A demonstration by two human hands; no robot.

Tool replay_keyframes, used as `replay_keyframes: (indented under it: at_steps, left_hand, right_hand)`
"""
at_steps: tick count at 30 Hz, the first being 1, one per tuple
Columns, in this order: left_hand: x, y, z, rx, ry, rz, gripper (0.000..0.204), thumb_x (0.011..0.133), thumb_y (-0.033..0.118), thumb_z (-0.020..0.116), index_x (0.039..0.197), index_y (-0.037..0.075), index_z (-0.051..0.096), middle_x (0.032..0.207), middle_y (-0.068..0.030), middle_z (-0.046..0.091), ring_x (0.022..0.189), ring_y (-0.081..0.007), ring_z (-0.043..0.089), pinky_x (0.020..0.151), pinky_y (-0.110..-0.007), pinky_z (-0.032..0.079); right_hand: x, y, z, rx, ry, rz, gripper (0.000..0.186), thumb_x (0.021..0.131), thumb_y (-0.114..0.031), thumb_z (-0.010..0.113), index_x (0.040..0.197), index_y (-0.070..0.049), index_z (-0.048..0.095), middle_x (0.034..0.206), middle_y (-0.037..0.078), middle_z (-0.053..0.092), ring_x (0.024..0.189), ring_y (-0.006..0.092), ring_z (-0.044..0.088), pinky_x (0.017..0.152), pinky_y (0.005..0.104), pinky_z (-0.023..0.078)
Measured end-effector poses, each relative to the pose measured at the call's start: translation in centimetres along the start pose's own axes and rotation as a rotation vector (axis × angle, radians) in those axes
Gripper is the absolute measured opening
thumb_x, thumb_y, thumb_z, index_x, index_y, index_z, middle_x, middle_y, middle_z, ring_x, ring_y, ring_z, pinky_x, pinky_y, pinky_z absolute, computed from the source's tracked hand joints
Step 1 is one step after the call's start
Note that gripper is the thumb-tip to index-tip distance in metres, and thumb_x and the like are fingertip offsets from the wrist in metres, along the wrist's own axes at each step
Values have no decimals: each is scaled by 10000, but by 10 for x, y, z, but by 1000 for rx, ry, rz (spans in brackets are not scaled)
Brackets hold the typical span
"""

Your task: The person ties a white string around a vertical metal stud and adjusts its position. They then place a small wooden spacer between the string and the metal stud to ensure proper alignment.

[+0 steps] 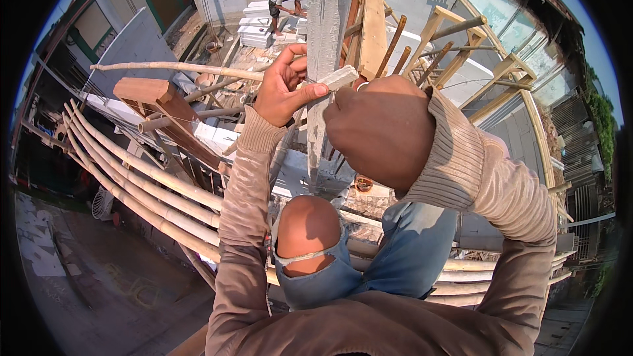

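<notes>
In front of me a grey concrete column [323, 33] stands upright. My left hand [282, 89] is at its left edge with fingers curled, and the thumb presses on the near end of a small pale, rough-faced strip [341, 78]. This strip lies tilted across the column's face. Just to the right, my right hand [379, 132] is closed in a fist, its back toward me, by the strip's lower side. Whatever it grips is hidden behind the knuckles.
Below are bent bamboo poles [158, 204] on the left and my jeans-clad knees [310, 231]. A wooden beam [374, 29] rises right of the column, beside several rusty rods and timber frames [455, 33]. Far off, a person [283, 3] bends by stacked white blocks [256, 31].
</notes>
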State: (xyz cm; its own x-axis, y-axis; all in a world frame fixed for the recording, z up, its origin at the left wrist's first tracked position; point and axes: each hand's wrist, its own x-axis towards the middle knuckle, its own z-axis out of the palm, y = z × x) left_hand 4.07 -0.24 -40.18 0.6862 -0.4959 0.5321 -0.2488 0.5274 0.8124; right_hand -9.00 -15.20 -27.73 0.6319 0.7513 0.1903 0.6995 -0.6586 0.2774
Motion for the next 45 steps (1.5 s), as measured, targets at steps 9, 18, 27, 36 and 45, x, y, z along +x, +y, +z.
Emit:
replay_keyframes:
  at_steps: [9,18,27,36,45]
  left_hand:
    - [-13,-11,-21,437,118,-73,551,746,108,805,1184,-35,502,1103,-126,652,1025,-151,609,878,-289,481]
    - [-10,-13,-19,264,38,-66,576,727,-17,769,1239,-40,505,1172,-107,603,1070,-192,576,920,-326,459]
    - [0,-30,-30,-77,74,-42,334,850,86,696,1128,-53,575,1040,-80,640,901,-128,579,800,-274,462]
    - [20,-30,-30,-255,-4,-279,219,924,187,635,1065,33,568,908,-32,652,705,-63,598,613,-200,484]
    - [25,-17,-36,-401,-3,-355,347,899,64,568,1215,-74,523,1075,-187,660,970,-260,676,858,-351,564]
  right_hand:
    - [116,15,-19,-361,-331,-237,142,774,-178,631,778,-63,715,746,105,682,734,275,680,630,395,551]
    - [187,44,38,-306,-495,90,197,827,-291,679,971,-162,717,934,6,704,875,203,650,812,365,510]
    - [165,65,34,-738,-102,-317,150,880,-204,636,1007,-193,716,986,-33,707,967,178,643,978,353,433]
    - [14,71,15,620,968,257,158,800,45,481,906,19,595,807,98,661,737,176,657,704,300,517]
    - [17,87,53,-231,307,176,339,761,24,543,1097,-18,529,1163,184,579,1271,365,440,1086,486,326]
